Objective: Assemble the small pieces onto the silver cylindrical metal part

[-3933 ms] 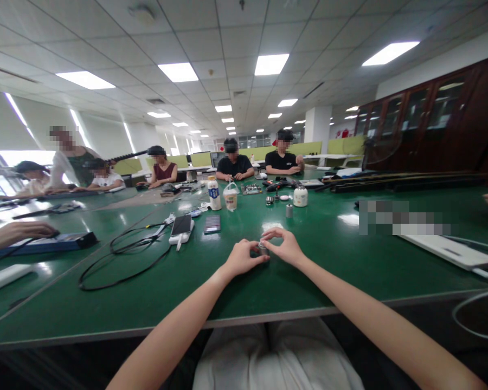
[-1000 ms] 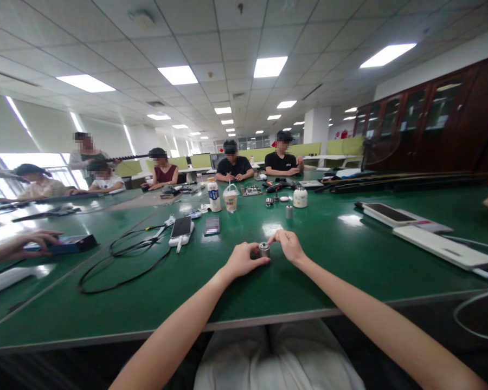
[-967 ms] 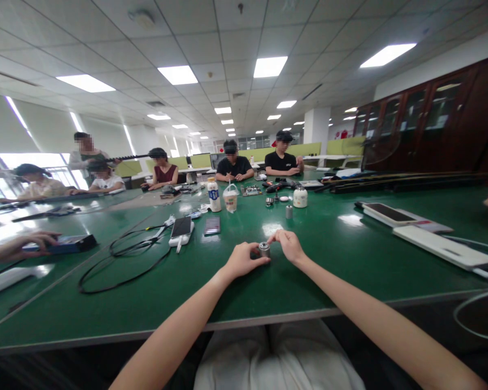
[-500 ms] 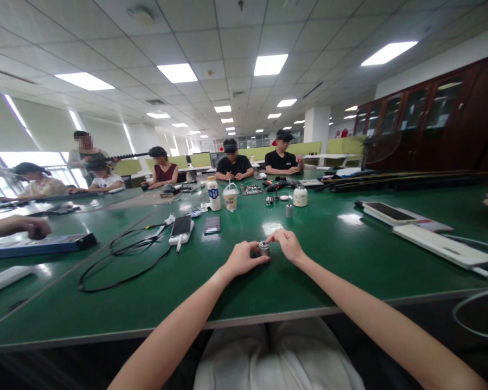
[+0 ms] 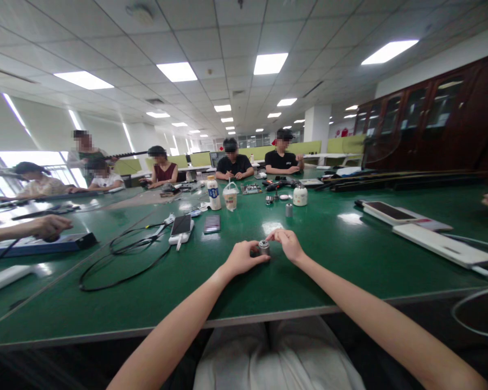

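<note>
A small silver metal cylinder (image 5: pixel 264 247) stands on the green table (image 5: pixel 329 260) right in front of me. My left hand (image 5: pixel 241 258) curls around its left side, thumb and fingers closed against it. My right hand (image 5: pixel 288 244) pinches at its top right edge with closed fingers. Both forearms reach in from the lower edge of the view.
A phone on a white power bank (image 5: pixel 181 228) with a looped black cable (image 5: pixel 122 254) lies to the left. Another phone (image 5: pixel 212 222), a bottle (image 5: pixel 213 193), a cup (image 5: pixel 230 197) and a white jar (image 5: pixel 300 196) stand farther back. Several people sit around the table. White devices (image 5: pixel 443 246) lie at right.
My right hand's fingers have closed from a wide arch over the cylinder into a pinch at its side. A neighbour's hand at far left shifted over a blue object.
</note>
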`<state>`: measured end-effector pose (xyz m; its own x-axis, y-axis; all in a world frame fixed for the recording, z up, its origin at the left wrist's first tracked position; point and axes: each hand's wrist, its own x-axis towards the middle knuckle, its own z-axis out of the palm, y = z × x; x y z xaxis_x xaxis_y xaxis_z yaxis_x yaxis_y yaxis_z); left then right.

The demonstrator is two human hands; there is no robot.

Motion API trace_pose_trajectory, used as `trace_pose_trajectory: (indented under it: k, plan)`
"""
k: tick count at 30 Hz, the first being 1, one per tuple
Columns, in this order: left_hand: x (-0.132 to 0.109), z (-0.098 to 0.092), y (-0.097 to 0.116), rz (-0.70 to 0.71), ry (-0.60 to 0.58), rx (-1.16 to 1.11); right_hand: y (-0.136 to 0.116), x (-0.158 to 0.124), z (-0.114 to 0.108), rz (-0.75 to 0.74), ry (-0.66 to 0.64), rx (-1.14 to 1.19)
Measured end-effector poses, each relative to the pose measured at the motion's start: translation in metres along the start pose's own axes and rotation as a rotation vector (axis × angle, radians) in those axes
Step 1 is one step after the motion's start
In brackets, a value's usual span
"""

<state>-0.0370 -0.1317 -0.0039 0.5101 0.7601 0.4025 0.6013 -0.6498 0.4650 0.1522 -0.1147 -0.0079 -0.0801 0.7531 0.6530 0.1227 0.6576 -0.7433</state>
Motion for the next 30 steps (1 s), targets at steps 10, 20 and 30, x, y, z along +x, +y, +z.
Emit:
trace_pose_trajectory:
  k: [10,20,30]
  plan:
    - [0.0004,0.0005,-0.0008,-0.013,0.004,-0.005,0.0024,-0.0007,-0.0005,-0.004,-0.002,0.006]
    - [0.0005,0.0,-0.0003,-0.01,0.003,-0.01,0.0034,0.0003,-0.001,0.009,-0.018,-0.009]
    - [0.0002,0.0002,0.0009,-0.015,0.003,-0.002,0.0002,-0.0003,-0.0006,-0.02,-0.036,0.011]
